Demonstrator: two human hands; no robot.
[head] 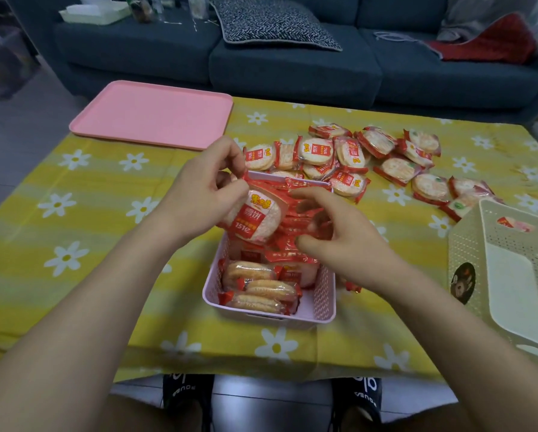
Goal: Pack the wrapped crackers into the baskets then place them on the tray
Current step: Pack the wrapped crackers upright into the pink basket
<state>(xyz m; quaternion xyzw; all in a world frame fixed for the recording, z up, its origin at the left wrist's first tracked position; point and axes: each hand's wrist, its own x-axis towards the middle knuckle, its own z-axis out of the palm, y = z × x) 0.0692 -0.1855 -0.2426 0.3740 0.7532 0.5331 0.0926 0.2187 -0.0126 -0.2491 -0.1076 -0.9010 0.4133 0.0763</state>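
A pink basket [319,302] stands in front of me on the table, partly filled with wrapped crackers standing on edge. My left hand [205,198] pinches one wrapped cracker [255,218] by its red wrapper over the basket's far half. My right hand [339,235] has its fingers curled on the red packets [295,244] stacked upright in the basket. Three packets [261,288] lie at the basket's near end. A loose pile of wrapped crackers [348,157] lies on the cloth beyond the basket. The pink tray [155,113] sits at the far left.
A cream basket [510,275] stands tilted at the right edge with one packet inside it. The table wears a yellow flowered cloth [90,198]. A dark sofa [292,67] with a cushion runs behind the table. My feet show under the near edge.
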